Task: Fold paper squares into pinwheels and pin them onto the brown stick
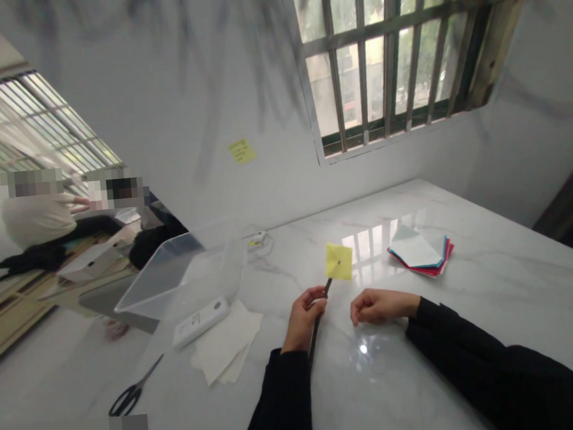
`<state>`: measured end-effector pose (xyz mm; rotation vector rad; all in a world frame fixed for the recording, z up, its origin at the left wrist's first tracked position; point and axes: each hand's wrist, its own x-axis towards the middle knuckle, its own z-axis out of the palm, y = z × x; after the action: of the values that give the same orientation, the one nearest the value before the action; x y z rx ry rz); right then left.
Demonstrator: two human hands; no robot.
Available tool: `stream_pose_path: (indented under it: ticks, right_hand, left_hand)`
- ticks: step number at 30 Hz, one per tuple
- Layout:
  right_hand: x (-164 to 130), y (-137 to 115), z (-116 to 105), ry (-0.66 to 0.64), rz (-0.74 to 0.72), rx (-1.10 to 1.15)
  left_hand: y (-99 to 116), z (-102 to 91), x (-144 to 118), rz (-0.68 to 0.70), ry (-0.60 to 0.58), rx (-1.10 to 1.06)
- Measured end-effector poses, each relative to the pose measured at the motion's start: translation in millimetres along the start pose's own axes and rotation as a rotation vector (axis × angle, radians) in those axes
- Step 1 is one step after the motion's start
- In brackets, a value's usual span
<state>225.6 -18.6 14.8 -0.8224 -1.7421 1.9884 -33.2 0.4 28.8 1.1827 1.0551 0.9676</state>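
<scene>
While the left hand (305,317) pinches a dark stick (316,334) tipped, toward one o'clock, by a yellow paper square (339,264), the right hand (379,305), at its three o'clock, has fingers curled inward; whether these grip anything cannot be told. Outward from the left hand on the marbled table (382,394) lie stacked colored sheets (417,247) at two o'clock, a white case (200,321) at nine, a clear bin (172,282) at ten, and, between eight and nine, cream sheets (230,347), then scissors (135,390).
</scene>
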Motion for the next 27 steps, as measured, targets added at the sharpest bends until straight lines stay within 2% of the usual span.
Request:
stream_pose_path:
  ticks: [3, 7, 10, 15, 20, 27]
  right_hand:
    - [6.1, 2.1, -1.5, 0.202, -0.051, 0.057]
    - [10.7, 3.0, 0.6, 0.372, -0.1, 0.064]
    - [14.8, 3.8, 7.0, 0.457, -0.171, 0.058]
    - [22.4, 7.8, 13.4, 0.508, -0.214, 0.093]
    - [24.8, 7.5, 19.2, 0.453, -0.243, 0.153]
    - [22.4, -2.1, 24.8, 0.495, -0.205, 0.166]
  left_hand:
    - [5.8, 2.9, -2.7, -0.012, -0.003, -0.098]
    - [11.3, 11.3, -7.8, -0.065, -0.071, -0.266]
    - [9.6, 18.7, -9.0, -0.068, -0.127, -0.271]
    - [8.4, 25.1, -10.6, -0.062, -0.182, -0.257]
    - [11.4, 28.9, -14.7, -0.084, -0.251, -0.268]
    - [2.9, 28.0, -12.8, -0.103, -0.345, -0.218]
